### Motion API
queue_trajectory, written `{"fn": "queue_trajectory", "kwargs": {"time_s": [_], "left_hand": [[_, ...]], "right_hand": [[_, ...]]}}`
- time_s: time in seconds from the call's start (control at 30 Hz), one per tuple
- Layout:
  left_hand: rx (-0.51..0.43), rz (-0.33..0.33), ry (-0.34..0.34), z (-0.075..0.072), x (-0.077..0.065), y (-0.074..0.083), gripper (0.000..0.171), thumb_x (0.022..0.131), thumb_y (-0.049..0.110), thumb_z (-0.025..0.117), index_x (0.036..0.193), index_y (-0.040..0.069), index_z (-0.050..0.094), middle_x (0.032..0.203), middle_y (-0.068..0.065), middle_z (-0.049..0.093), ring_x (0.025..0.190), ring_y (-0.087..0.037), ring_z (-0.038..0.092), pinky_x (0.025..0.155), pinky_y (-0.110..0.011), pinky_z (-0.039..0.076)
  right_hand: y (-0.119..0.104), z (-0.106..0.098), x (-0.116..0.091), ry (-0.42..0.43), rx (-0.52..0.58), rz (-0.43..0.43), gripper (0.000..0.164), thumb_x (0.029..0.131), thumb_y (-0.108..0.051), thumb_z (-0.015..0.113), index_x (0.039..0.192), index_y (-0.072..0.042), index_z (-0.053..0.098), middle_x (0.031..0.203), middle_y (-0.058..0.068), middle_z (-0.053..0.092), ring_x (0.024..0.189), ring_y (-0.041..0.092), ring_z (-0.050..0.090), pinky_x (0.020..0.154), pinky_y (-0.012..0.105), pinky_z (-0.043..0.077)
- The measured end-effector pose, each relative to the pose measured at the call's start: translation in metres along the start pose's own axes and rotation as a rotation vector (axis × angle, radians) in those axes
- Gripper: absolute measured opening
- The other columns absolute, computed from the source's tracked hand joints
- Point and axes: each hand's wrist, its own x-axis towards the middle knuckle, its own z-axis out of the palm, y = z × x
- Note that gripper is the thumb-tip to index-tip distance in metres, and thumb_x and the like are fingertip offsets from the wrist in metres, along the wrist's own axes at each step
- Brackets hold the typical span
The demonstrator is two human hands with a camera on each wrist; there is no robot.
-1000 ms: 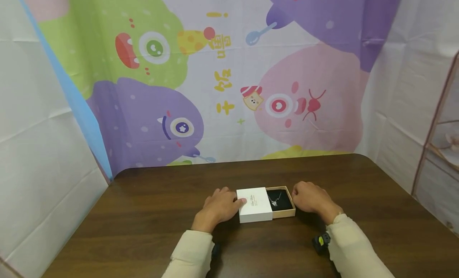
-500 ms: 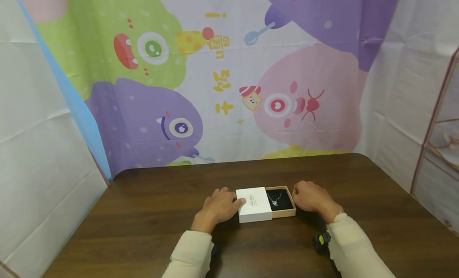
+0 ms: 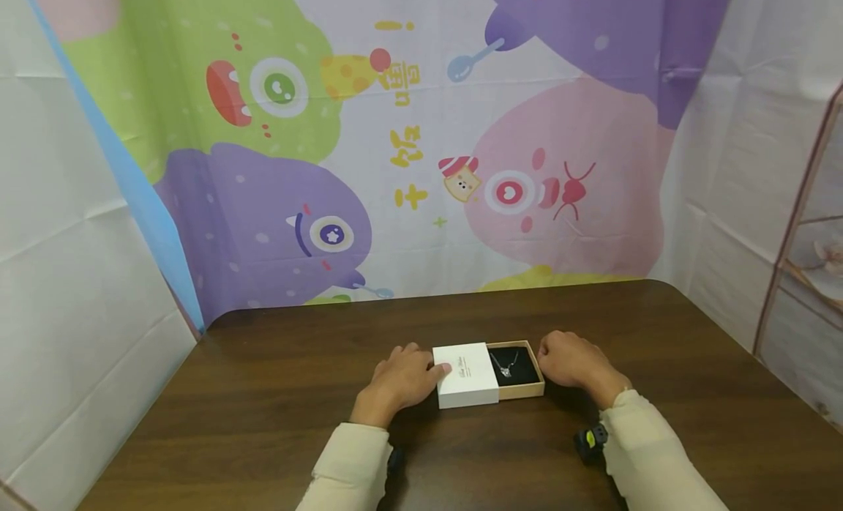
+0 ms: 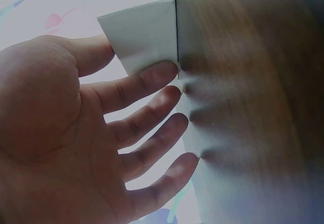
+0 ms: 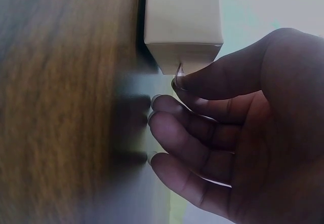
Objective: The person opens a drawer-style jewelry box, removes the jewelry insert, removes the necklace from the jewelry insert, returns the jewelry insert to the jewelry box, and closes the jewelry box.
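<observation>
A small white jewelry box lies on the brown table. Its white sleeve covers the left part, and the kraft-coloured drawer sticks out to the right. In the drawer a silver necklace rests on a black pad. My left hand holds the sleeve at its left end, thumb on top and index finger against the end face; the other fingertips are down at the table. At the drawer's right end, my right hand pinches a small pull tab between thumb and index finger, other fingers curled.
The dark wooden table reaches back to a cartoon-printed cloth. Pale cloth hangs at the left and right. A black wrist camera sits under the right sleeve cuff.
The drawer has slid very slightly farther to the right out of the sleeve, with the right hand at its end. The left hand stays in place on the sleeve.
</observation>
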Motion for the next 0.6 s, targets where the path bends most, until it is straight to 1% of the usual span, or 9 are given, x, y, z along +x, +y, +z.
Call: {"fn": "queue_trajectory", "kwargs": {"time_s": [0.3, 0.6], "left_hand": [[0.0, -0.001, -0.009, -0.0006, -0.0004, 0.0, 0.049, 0.101, 0.046, 0.055, 0.124, 0.006, 0.068, 0.119, -0.01, 0.06, 0.111, -0.031, 0.052, 0.093, -0.059, 0.042], [0.006, 0.0, -0.001, -0.0006, -0.0001, 0.0003, 0.047, 0.1, 0.045, 0.056, 0.123, 0.006, 0.068, 0.117, -0.01, 0.06, 0.109, -0.031, 0.052, 0.092, -0.059, 0.043]], "right_hand": [[0.0015, 0.0004, 0.0004, -0.004, 0.004, 0.021, 0.02, 0.086, -0.008, 0.05, 0.069, -0.014, 0.056, 0.066, 0.001, 0.049, 0.06, 0.018, 0.047, 0.055, 0.036, 0.035], [0.0028, -0.0006, 0.0016, -0.013, 0.021, 0.032, 0.025, 0.085, -0.007, 0.047, 0.061, -0.015, 0.048, 0.058, -0.002, 0.04, 0.053, 0.015, 0.036, 0.05, 0.033, 0.029]]}}
